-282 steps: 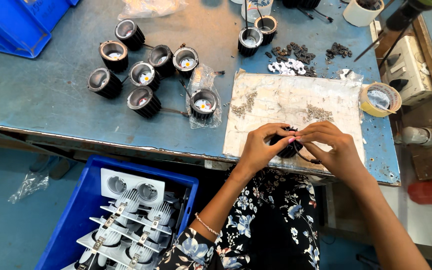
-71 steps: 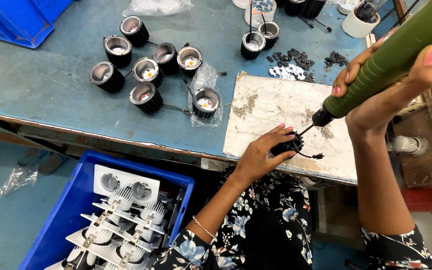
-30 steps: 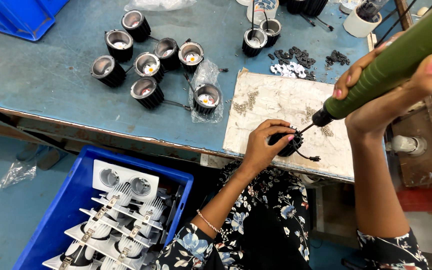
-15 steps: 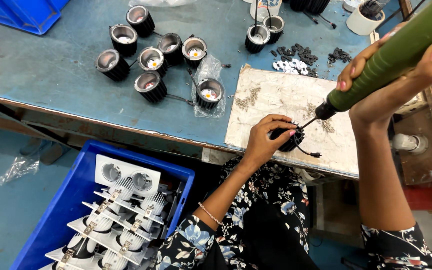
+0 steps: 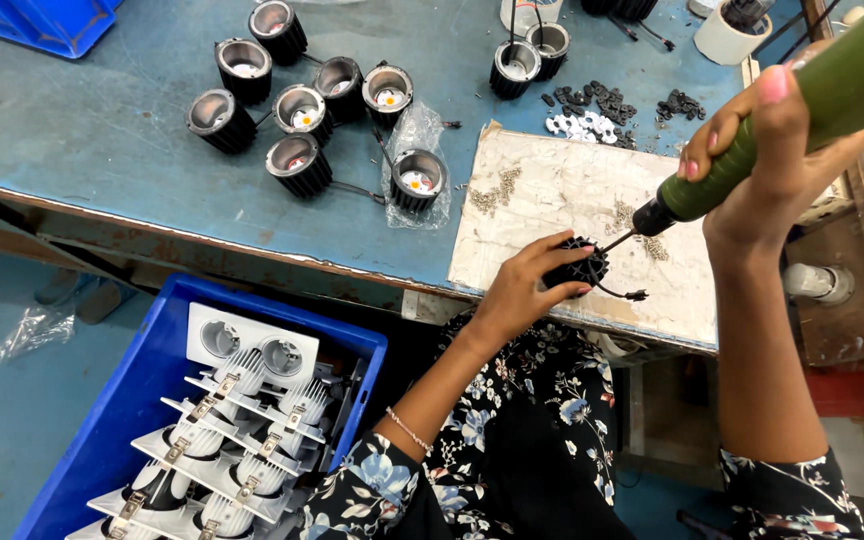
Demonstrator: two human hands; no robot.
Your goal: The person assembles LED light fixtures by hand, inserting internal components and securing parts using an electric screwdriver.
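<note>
Green electric screwdriver (image 5: 812, 110) is gripped in the closed right hand (image 5: 767, 150), its bit angled down into a black finned lamp housing (image 5: 577, 265). That housing sits on the pale board (image 5: 552, 200) at centre right, with the left hand (image 5: 522, 290) curled around it. By my judgement fastening is under way on this one; eight similar housings (image 5: 302, 165) wait at upper left on the blue bench (image 5: 102, 120)
</note>
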